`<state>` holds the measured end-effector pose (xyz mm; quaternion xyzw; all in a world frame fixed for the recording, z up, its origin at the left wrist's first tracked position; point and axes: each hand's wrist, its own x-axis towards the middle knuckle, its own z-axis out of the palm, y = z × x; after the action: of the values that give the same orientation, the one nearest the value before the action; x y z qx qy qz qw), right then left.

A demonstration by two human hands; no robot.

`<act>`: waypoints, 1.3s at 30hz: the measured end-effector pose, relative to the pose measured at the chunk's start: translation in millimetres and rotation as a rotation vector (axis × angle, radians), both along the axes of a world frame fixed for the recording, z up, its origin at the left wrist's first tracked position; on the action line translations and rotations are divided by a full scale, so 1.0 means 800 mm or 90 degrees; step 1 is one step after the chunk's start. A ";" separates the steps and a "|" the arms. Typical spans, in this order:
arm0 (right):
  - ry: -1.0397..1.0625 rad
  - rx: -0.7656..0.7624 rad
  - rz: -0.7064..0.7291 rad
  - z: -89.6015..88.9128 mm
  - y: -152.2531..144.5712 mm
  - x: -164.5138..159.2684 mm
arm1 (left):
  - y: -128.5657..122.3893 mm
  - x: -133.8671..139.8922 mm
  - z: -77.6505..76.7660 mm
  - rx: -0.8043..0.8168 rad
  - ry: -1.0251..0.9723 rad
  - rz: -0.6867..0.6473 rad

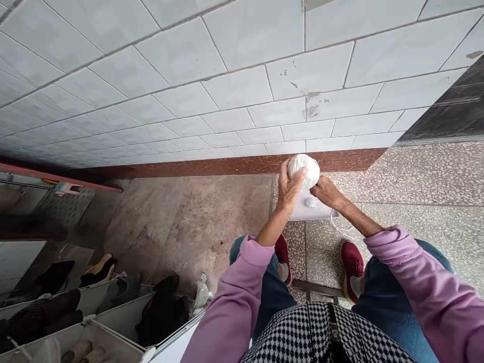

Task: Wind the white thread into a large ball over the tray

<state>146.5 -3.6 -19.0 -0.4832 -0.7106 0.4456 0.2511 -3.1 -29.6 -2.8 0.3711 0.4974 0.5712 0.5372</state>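
A round white ball of string (pixel 305 170) is in my left hand (pixel 290 185), whose fingers wrap its left side with the thumb across the front. My right hand (pixel 325 192) is closed at the ball's lower right, its fingertips partly hidden. Thin white string (pixel 346 231) loops around and behind the right wrist and seems to run to those fingers. Under both hands, a pale, shallow box or tray (pixel 302 213) stands on the floor. A small clump of white string (pixel 311 202) lies on it.
A white tiled wall (pixel 234 85) with a red-brown base strip (pixel 212 168) rises in front. My red shoes (pixel 351 259) stand on the speckled floor (pixel 408 217). At the lower left is a rack (pixel 117 322) with several shoes. A dark panel (pixel 449 108) is at the right.
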 end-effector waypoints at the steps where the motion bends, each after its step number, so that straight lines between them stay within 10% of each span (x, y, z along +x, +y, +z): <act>1: 0.032 -0.029 0.010 0.000 -0.002 -0.001 | 0.000 0.000 -0.002 0.022 0.027 0.025; 13: 0.239 -0.306 0.003 0.002 -0.019 0.013 | 0.008 -0.020 0.008 0.007 0.084 -0.079; 21: -0.157 0.083 0.045 0.006 -0.037 -0.008 | 0.025 -0.010 -0.016 -0.128 -0.130 0.022; 27: -0.117 0.166 0.161 0.041 -0.045 0.014 | 0.029 -0.013 -0.021 -0.062 0.199 0.071; 32: 0.002 0.216 0.051 0.066 -0.010 0.071 | 0.018 -0.012 -0.016 -0.025 0.305 -0.120; 39: 0.059 0.201 -0.031 0.062 0.023 0.118 | 0.002 0.005 -0.024 -0.167 -0.004 -0.343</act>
<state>240.5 14.9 30.8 -0.4339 -0.7474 0.3443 0.3669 0.6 -27.9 -21.8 0.4151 0.4491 0.3402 0.7143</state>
